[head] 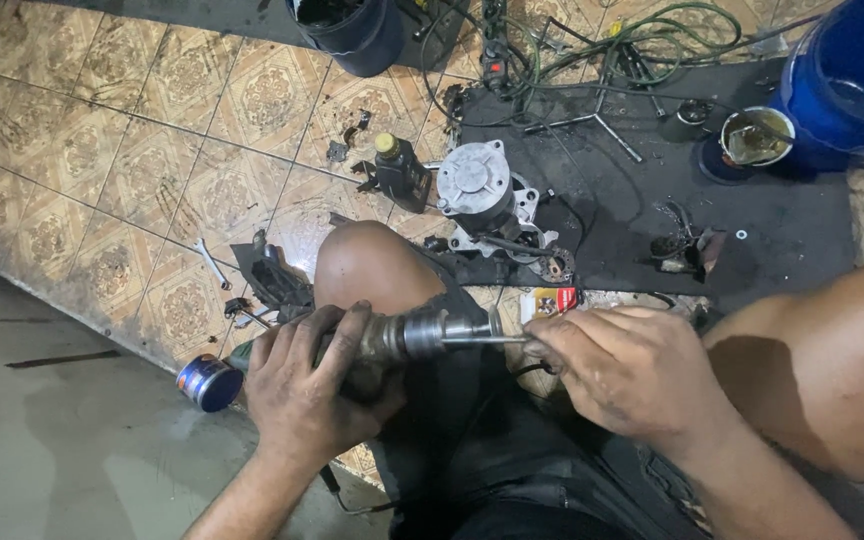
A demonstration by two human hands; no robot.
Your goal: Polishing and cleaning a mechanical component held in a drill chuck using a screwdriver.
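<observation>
Left hand wrapped tight round greasy grey cylindrical metal part, held over lap. Right hand pinches thin metal rod at part's end. Silver engine casing on tiled floor beyond knee.

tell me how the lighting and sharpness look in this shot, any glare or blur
Head view: warm, fairly even light on the tiled floor; soft glare on the metal shaft assembly held between the left hand and right hand; the grey engine part is reasonably sharp; the top edge around the blue bucket looks softer and bent by the wide lens; the lap is in deep shadow.
</observation>
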